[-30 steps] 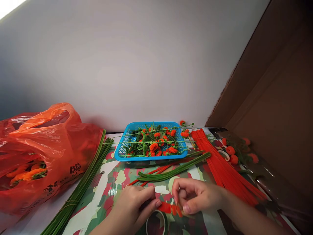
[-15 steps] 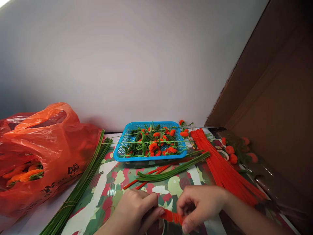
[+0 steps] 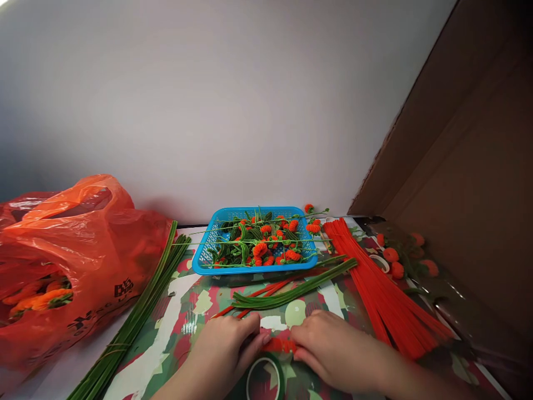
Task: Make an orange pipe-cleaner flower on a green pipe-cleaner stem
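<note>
Both hands meet low on my feed: left hand (image 3: 225,344) and right hand (image 3: 328,347) each pinch an end of a short red pipe-cleaner coil (image 3: 281,345) at the near side of the patterned desk (image 3: 183,328). Around them, big to small: an orange plastic bag (image 3: 83,250) far left, a red stem bundle (image 3: 383,294) at right, a blue basket (image 3: 254,269) (against the wall), and a green tape roll (image 3: 265,380) just below the coil.

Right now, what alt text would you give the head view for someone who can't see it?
The left hand and right hand pinch a short red coil between them beside a tape roll on a patterned table. Behind lie a blue basket of red flowers, red stems at right, green stems and an orange bag at left.
</note>
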A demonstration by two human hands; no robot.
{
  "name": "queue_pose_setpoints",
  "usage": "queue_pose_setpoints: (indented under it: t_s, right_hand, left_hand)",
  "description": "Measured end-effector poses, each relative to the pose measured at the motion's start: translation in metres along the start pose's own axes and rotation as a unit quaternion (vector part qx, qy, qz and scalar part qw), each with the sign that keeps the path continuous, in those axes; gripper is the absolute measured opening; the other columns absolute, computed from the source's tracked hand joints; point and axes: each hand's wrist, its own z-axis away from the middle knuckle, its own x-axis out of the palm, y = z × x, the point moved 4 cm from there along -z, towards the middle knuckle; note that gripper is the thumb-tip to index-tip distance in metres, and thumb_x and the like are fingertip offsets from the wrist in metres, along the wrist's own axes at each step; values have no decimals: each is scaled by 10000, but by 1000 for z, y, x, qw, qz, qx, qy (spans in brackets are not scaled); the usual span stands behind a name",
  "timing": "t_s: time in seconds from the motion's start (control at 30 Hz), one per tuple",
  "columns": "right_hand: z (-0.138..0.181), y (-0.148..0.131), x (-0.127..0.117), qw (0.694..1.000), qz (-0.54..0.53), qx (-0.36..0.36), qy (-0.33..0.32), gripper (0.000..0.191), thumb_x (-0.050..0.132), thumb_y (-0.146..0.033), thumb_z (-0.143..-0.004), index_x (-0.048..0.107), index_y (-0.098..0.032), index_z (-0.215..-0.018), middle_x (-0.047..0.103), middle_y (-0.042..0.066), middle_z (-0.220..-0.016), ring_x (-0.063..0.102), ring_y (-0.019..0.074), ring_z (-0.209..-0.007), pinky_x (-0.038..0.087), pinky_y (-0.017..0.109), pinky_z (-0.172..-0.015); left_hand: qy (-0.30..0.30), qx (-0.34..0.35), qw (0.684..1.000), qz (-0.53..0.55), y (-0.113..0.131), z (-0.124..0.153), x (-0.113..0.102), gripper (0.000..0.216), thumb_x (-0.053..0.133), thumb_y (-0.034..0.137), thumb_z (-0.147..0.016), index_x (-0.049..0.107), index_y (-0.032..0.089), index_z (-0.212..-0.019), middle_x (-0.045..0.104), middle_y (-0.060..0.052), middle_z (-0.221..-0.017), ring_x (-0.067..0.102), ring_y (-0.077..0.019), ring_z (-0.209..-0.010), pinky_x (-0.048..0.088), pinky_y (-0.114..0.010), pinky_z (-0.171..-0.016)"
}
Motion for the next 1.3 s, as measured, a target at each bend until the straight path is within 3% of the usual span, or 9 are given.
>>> queue_pose_setpoints:
  t_s: [0.23, 0.37, 0.53, 0.7, 0.83, 0.97, 1.07, 1.3]
  right_hand:
    - [-8, -5, 13, 984, 153, -55, 70, 112, 457, -71, -821, 523, -159, -803, 617, 48, -716, 539, 184, -641, 333, 308, -665]
    - [-9, -6, 17, 978, 181, -74, 77, 110, 457, -61, -812, 515, -155, -811, 608, 49, -700, 526, 188, -620, 334, 317, -663]
    - [-8, -1, 14, 992, 98, -60, 47, 68, 470, -124, -856, 518, -166, -835, 628, 40, -750, 552, 183, -673, 326, 285, -632]
    - [-8, 3, 6, 997, 37, -48, 38, 150, 398, -220, -918, 523, -178, -846, 627, 33, -753, 549, 169, -671, 338, 276, -656]
    - [-8, 6, 2, 998, 19, -39, 38, 191, 369, -237, -933, 534, -176, -858, 622, 36, -752, 540, 165, -665, 335, 276, -657]
    - [-8, 8, 1, 999, 14, -25, 26, 210, 368, -243, -936, 544, -176, -845, 619, 38, -750, 530, 167, -667, 321, 275, -636]
    - [-6, 12, -2, 1000, -4, 9, 6, 232, 370, -263, -935, 557, -177, -829, 614, 42, -755, 528, 174, -681, 291, 256, -570]
    - [-3, 23, -3, 994, -101, 27, -27, 307, 378, -349, -941, 600, -180, -813, 597, 32, -761, 524, 157, -691, 290, 233, -542]
  left_hand:
    - [-43, -98, 994, 37, -6, -2, 0, 333, 355, 368, -914, 464, 195, -651, 575, -11, -605, 496, -143, -536, 265, -227, -504]
    - [-57, -131, 988, 52, -6, -2, -2, 338, 360, 372, -908, 447, 190, -637, 563, -12, -608, 481, -142, -542, 256, -228, -503]
    - [-70, -125, 987, 74, -6, -2, -4, 339, 355, 374, -908, 470, 185, -651, 556, -7, -625, 470, -136, -554, 262, -226, -507]
    - [-84, -100, 985, 112, -7, 0, -9, 330, 348, 387, -911, 497, 186, -696, 555, 0, -657, 471, -136, -583, 294, -215, -514]
    - [-97, -84, 984, 121, -8, 3, -13, 233, 443, 384, -866, 529, 192, -768, 572, 9, -696, 498, -136, -606, 316, -203, -514]
    - [-84, -74, 988, 109, -12, 3, -15, 148, 473, 290, -843, 592, 201, -836, 629, -12, -764, 563, -154, -673, 358, -207, -559]
    - [-86, -60, 988, 112, -15, 2, -17, 200, 433, 227, -858, 632, 215, -844, 663, -13, -756, 596, -158, -683, 383, -214, -598]
    - [-42, -32, 997, 55, -22, 1, -27, 204, 457, 221, -841, 635, 237, -941, 682, -12, -747, 612, -166, -657, 381, -223, -572]
